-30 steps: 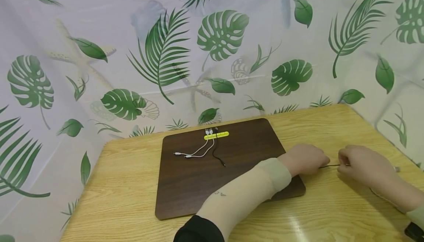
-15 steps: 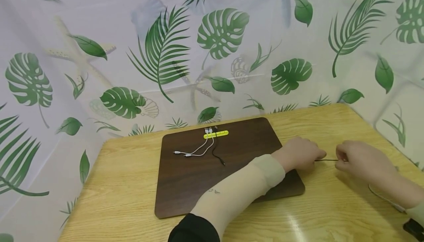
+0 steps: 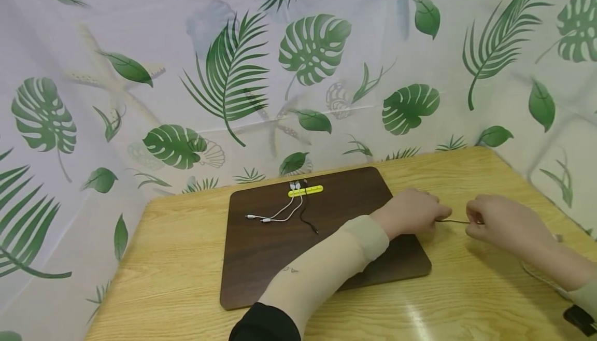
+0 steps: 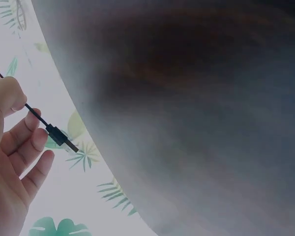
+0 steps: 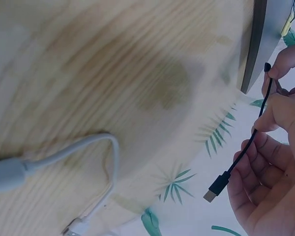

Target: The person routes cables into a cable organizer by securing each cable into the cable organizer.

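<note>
My left hand (image 3: 412, 212) and right hand (image 3: 510, 222) hold a short black cable (image 3: 452, 221) between them, to the right of the dark brown board (image 3: 266, 263). In the left wrist view, thumb and fingers pinch the cable behind a slim black connector (image 4: 58, 136). The right wrist view shows the right hand pinching it with thumb and fingertips; a black USB plug (image 5: 219, 187) with a metal end sticks out past the fingers. On the board, a yellow cable holder (image 3: 318, 189) carries two white cables (image 3: 280, 219) and another black cable (image 3: 305, 221).
A white cable (image 5: 113, 152) with a white plug (image 5: 9, 174) lies on the wooden table (image 3: 182, 263) near the right forearm. Behind the table hangs a leaf-patterned cloth (image 3: 354, 71). The left forearm reaches across the board's front right corner area.
Both hands have moved left and slightly away across the table, keeping the black cable between them. The board, holder and its cables have stayed in place.
</note>
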A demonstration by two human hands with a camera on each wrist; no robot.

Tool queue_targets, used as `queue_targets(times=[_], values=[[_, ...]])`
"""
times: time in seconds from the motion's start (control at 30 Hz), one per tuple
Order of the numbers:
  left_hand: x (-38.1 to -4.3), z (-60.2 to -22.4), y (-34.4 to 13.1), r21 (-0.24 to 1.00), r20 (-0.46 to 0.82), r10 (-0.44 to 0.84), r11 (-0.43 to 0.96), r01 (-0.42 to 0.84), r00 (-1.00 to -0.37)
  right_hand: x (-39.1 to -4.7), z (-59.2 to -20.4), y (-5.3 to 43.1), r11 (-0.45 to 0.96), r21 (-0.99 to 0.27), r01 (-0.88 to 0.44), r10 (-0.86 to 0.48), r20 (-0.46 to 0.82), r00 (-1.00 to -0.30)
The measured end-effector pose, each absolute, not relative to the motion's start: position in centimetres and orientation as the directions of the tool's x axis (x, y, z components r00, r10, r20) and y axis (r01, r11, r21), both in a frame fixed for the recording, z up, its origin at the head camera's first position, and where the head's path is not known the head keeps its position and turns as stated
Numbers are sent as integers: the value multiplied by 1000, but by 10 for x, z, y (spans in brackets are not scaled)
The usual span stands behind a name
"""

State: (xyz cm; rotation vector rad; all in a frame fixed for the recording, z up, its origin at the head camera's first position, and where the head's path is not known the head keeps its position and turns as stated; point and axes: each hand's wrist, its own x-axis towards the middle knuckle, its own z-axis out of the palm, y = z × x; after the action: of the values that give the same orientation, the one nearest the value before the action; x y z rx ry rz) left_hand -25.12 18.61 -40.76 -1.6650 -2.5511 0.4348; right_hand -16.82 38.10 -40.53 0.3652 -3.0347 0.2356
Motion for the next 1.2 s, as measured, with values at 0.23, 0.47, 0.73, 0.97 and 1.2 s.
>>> queue_targets(times=[0.23,0.47,0.73,0.97,1.2], values=[[-256,-409,177,-300,-79,918,350,887,-389,-170,-402,373,956,-117,-269,-257,112,-960],[-260,-403,167,-316,-39,934,326,891,-356,-170,-397,364,954,-121,-276,-264,104,-959],[-262,-399,156,-332,0,948,299,895,-317,-172,-395,358,947,-107,-303,-290,125,-949],[-265,-401,146,-350,50,955,292,890,-294,-173,-394,350,945,-109,-307,-294,120,-948],[-269,-402,136,-364,55,950,305,880,-306,-178,-395,342,942,-96,-323,-308,143,-941]])
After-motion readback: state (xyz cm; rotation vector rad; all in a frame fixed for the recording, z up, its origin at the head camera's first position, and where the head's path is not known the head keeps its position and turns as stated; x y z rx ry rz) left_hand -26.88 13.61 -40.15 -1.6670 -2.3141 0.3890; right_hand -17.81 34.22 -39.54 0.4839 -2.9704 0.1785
